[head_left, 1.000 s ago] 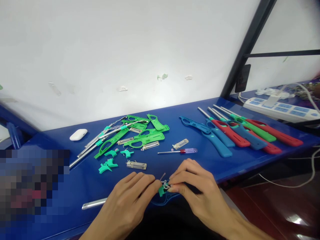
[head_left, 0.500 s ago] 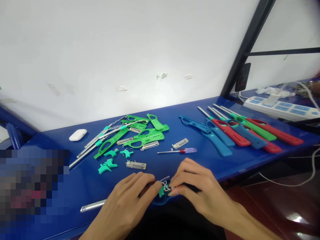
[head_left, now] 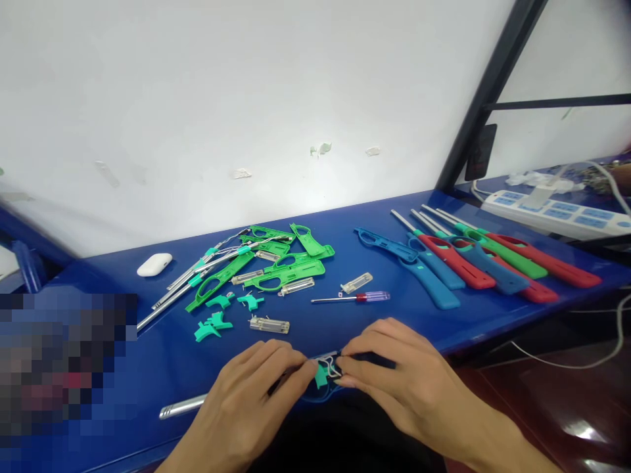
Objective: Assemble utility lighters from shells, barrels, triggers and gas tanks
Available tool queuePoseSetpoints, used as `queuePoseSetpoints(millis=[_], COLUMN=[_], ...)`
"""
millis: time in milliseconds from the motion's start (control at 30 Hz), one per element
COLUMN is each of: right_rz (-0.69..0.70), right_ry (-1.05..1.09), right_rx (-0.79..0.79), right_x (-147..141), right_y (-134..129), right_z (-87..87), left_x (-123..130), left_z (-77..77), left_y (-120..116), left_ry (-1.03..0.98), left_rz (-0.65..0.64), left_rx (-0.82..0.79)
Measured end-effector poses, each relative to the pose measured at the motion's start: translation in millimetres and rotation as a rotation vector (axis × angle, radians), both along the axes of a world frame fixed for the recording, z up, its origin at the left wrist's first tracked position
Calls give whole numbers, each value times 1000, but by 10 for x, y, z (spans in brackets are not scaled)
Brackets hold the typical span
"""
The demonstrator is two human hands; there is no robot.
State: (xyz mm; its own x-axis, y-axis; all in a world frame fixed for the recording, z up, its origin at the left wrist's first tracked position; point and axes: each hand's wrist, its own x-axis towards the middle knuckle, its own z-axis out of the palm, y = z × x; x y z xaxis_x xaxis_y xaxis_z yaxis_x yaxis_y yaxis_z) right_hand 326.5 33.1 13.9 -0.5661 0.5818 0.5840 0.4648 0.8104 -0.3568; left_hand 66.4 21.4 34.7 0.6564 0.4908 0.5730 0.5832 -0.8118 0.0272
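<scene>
A blue stick lighter lies opened at the table's front edge, showing white wires and a teal trigger inside its shell. My left hand is closed around its front part. From under that hand the metal tube sticks out to the left. With fingers bent together, my right hand grips the lighter's handle end beside the wires; its fingertips cover what they press on. Just beyond the hands are a clear fuel tank and a screwdriver with a purple handle.
Green lighter shells, metal tubes and loose teal triggers lie at the back left, near a white earbud case. Several whole lighters and a blue half shell are at right. A power strip stands beyond the rack post.
My right hand has shifted slightly right and its fingers have changed position on the lighter, uncovering more of the wires. My left hand stays in nearly the same place.
</scene>
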Motion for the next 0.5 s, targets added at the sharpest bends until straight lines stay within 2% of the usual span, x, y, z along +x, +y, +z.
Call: queuePoseSetpoints(millis=[267, 500], right_rz=[1, 4], right_ry=[10, 63], right_rx=[67, 1], right_x=[17, 18], right_y=[2, 18], right_z=[-65, -121], left_x=[37, 33], left_z=[-224, -230], left_y=[-49, -49], left_ry=[-88, -160], left_rz=[115, 89], left_rx=[-23, -52])
